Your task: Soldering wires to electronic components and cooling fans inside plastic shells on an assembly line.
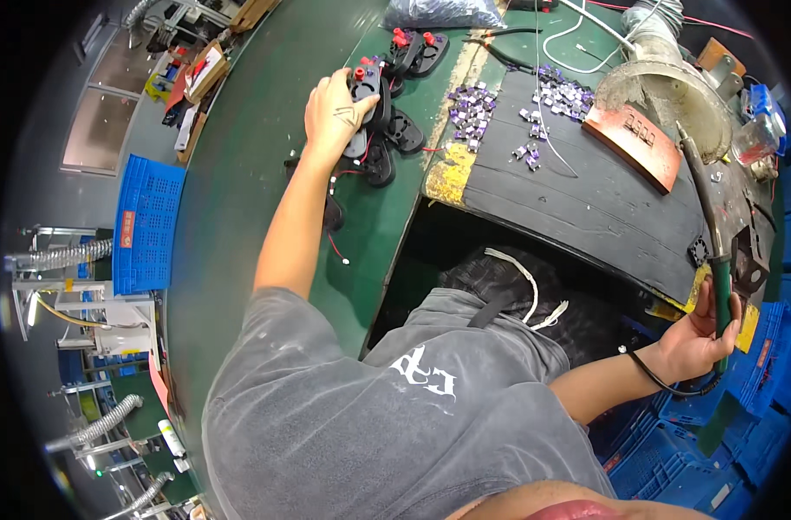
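My left hand (335,117) gripped a part (367,85), bench (239,182) open at ten o'clock. Near the edge (697,284), my right hand (697,341) clutched the iron (721,282).

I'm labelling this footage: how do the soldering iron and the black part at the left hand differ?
Shape: the iron is long and slender; the black part is short and broad.
Colour: the iron is green-handled with a metallic front; the black part looks mostly black.
Hold: the right hand holds the iron; the left hand grips the black part.
Shared: both are in the person's hands.
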`<state>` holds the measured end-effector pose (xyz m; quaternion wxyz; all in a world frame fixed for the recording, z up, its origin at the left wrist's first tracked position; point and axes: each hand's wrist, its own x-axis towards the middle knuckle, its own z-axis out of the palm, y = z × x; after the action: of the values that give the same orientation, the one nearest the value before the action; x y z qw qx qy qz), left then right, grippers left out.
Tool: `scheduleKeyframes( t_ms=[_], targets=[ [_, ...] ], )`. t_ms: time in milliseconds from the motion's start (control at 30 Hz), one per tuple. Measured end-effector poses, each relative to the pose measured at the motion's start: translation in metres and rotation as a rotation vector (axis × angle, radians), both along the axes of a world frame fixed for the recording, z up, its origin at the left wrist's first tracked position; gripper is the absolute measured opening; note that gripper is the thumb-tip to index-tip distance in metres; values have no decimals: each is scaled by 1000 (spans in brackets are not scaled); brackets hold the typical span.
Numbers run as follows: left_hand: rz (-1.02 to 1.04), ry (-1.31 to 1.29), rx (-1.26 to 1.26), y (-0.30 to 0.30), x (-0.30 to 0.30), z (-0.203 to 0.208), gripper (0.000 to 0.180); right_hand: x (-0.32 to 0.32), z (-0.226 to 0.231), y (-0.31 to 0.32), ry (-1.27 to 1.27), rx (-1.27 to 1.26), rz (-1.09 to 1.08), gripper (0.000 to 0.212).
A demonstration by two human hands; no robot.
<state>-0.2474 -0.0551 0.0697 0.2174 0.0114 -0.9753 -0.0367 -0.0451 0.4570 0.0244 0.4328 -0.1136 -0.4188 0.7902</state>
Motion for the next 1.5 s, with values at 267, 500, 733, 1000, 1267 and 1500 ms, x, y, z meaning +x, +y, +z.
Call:
scheduleKeyframes(
  t_ms=[267,500,733,1000,1267,1500],
  targets=[
    [-116,-56,434,-12,-10,10,49,4,-17,14,16,-54,61,44],
    [-613,222,397,126,30,57,27,5,-32,38,52,-221,53,41],
    [-1222,319,247,282,11,3,25,24,-20,35,123,-173,-34,38],
    [-1296,403,-17,333,-28,-46,23,35,-21,41,79,-135,-175,41],
    [-1315,447,-110,321,-18,-52,20,33,-24,43,59,-125,-151,42],
    [-1318,408,-131,309,-17,-57,28,33,-24,46,71,-130,-88,40]
  ],
)
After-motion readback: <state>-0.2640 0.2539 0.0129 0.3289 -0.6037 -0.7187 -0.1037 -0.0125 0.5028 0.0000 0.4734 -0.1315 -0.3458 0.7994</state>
